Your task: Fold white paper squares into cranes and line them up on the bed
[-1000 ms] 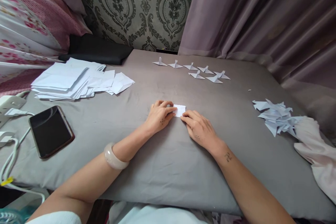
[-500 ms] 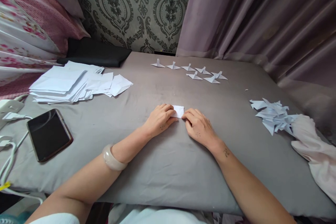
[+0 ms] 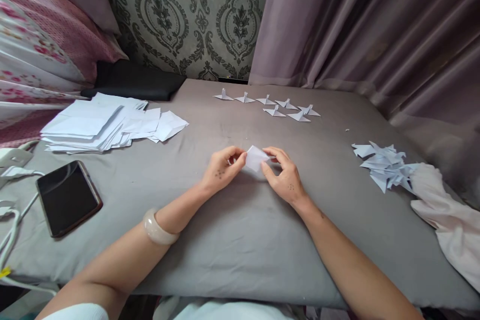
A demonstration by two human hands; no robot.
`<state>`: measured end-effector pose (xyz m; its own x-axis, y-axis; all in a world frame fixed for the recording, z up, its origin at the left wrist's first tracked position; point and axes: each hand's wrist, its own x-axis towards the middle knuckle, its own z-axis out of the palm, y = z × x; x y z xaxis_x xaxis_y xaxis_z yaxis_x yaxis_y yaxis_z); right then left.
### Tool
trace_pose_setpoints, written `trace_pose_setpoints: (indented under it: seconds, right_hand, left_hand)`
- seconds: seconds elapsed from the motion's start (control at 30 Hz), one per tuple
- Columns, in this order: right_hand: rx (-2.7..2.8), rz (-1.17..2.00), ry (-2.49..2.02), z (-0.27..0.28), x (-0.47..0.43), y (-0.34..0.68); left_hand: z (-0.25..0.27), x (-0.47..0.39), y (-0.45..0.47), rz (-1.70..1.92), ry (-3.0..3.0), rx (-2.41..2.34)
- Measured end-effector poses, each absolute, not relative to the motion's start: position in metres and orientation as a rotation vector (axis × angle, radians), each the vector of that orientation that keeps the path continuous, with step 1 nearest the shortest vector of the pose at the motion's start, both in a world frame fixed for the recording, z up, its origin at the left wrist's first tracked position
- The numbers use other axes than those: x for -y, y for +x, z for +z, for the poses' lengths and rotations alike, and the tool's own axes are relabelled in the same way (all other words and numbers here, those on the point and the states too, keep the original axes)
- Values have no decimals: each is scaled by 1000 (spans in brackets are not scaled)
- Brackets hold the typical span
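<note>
A small folded piece of white paper (image 3: 256, 158) is held between my two hands, just above the grey cloth of the table (image 3: 240, 240). My left hand (image 3: 224, 167) pinches its left corner between thumb and fingers. On the other side, my right hand (image 3: 284, 172) grips the right corner, thumb in front and fingers behind. The paper is turned so that one corner points up and its face is towards me. Beyond it, several folded paper cranes (image 3: 265, 100) with spread wings stand in two rows.
White paper sheets (image 3: 82, 119) are stacked at the left, near a black phone (image 3: 69, 199) and white cables (image 3: 15, 230). A heap of folded paper pieces (image 3: 386, 165) lies at the right beside a pale cloth (image 3: 442, 205). A black folded item (image 3: 138, 80) rests at the back left.
The paper lay flat as a small rectangle under my fingertips; now it is lifted and turned to a diamond shape. Both hands have rolled to pinch its sides. The view shifted slightly.
</note>
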<state>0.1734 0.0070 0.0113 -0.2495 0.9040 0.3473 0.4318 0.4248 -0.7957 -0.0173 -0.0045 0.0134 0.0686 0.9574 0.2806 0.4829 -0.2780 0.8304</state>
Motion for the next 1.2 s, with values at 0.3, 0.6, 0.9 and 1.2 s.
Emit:
trace_pose_setpoints:
  seconds: [0.3, 0.6, 0.9, 1.2]
  right_hand:
    - [1354, 1471, -1216, 14, -8, 168]
    - [1409, 1398, -1311, 15, -7, 170]
    - [1613, 1258, -1364, 6, -9, 176]
    - [1990, 672, -1311, -4, -9, 177]
  left_hand:
    - [15, 2, -21, 977, 1210, -1233]
    - [14, 4, -21, 917, 1242, -1174]
    - [16, 7, -24, 818, 1475, -1253]
    - [-1, 5, -22, 854, 2012, -1442]
